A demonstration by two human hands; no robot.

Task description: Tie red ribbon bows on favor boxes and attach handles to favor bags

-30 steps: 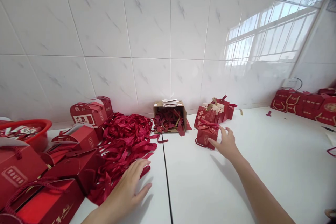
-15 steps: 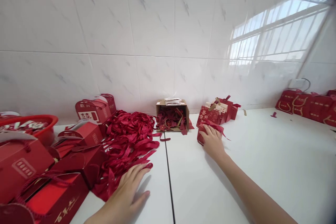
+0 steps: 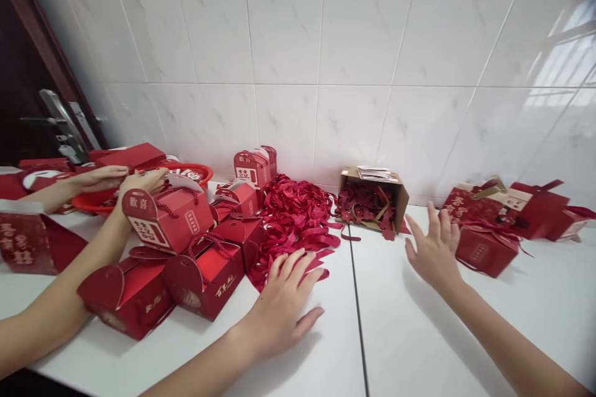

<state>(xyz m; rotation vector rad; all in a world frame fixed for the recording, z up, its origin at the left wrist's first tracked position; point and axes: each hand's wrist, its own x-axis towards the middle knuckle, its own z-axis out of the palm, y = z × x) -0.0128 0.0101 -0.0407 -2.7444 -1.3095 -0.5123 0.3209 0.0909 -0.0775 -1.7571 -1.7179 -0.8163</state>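
My left hand (image 3: 289,307) is open, palm down with fingers spread, over the near edge of a heap of red ribbons (image 3: 298,217). My right hand (image 3: 433,251) is open and holds nothing; its fingers point up, just left of a small red box with a ribbon bow (image 3: 487,248). Between the hands, farther back, a cardboard box (image 3: 401,201) lies on its side with dark red and gold pieces inside and white papers on top. Red gift boxes (image 3: 207,276) with rope handles stand left of the ribbons.
Another person's hands (image 3: 144,183) are at the left, by a red basin (image 3: 205,172) of small packets. More red boxes (image 3: 540,214) stand at the right by the tiled wall (image 3: 288,124). A door (image 3: 28,62) is at the far left.
The view has swung left, bringing the other person's arms and the door into sight. My right hand has let go of the small bow-tied box and moved left of it.
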